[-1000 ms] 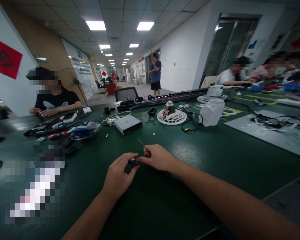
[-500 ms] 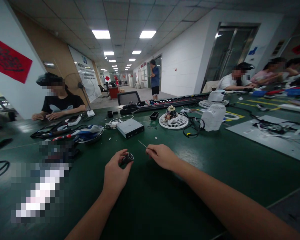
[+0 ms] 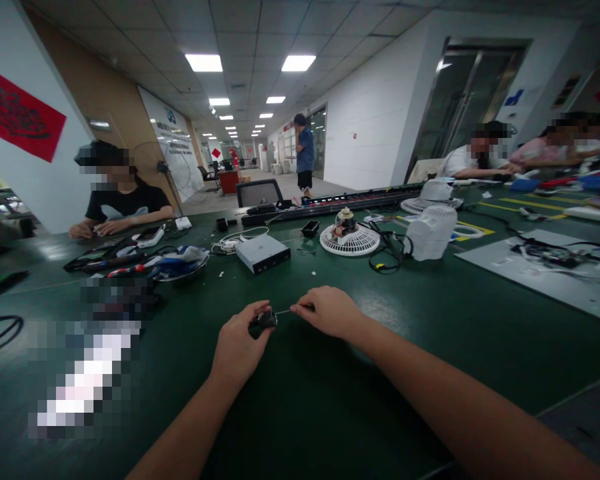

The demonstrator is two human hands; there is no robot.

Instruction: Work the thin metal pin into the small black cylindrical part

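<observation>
My left hand (image 3: 240, 343) is closed round a small dark cylindrical part (image 3: 267, 318), pinched between thumb and fingers just above the green table (image 3: 300, 400). My right hand (image 3: 327, 310) is closed on a thin metal tool (image 3: 283, 311), a fine shaft like a small screwdriver. The shaft lies level and its tip meets the open end of the cylindrical part. Both forearms reach in from the bottom edge, and the hands sit close together at the table's middle.
Behind my hands lie a grey flat box (image 3: 263, 253), a white fan grille with a motor (image 3: 349, 237), a white fan housing (image 3: 430, 233), black cables and a metal bowl of tools (image 3: 177, 263). A person in black (image 3: 123, 200) sits far left; others work far right.
My right hand had drawn apart from the left with the shaft pointing up and away. Now it has swung the shaft level and brought its tip to the cylindrical part.
</observation>
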